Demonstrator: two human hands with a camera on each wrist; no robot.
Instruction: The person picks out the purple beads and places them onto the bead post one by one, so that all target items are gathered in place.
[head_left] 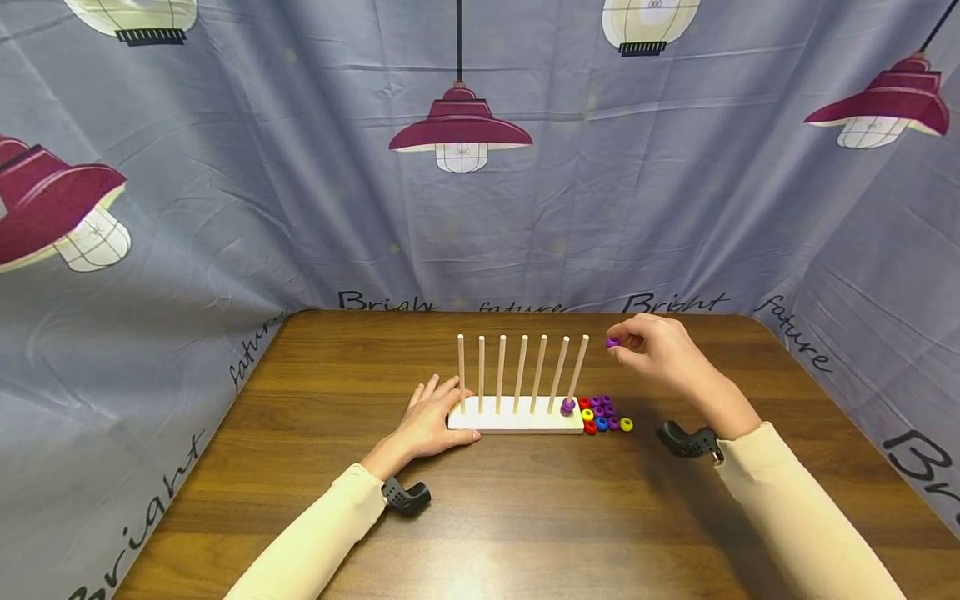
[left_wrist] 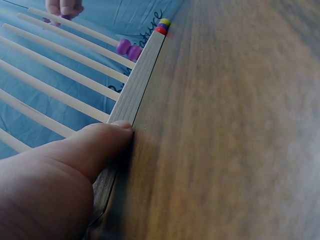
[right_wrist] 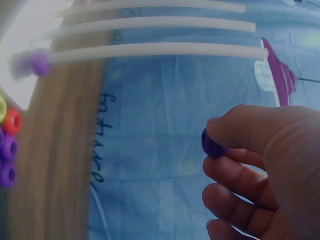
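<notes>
A pale wooden peg stand with a row of several upright pegs stands on the table. My left hand holds its left end, with the thumb against the front side and the other fingers toward the back. Two purple beads sit stacked at the bottom of the rightmost peg. My right hand pinches another purple bead between thumb and fingertips. It is raised to the right of that peg's top, with the bead apart from the peg.
Several loose beads in purple, red, yellow and blue lie close together beside the stand's right end. A yellow bead lies at the group's right side. The brown wooden table is backed by a blue-grey curtain with printed lamps.
</notes>
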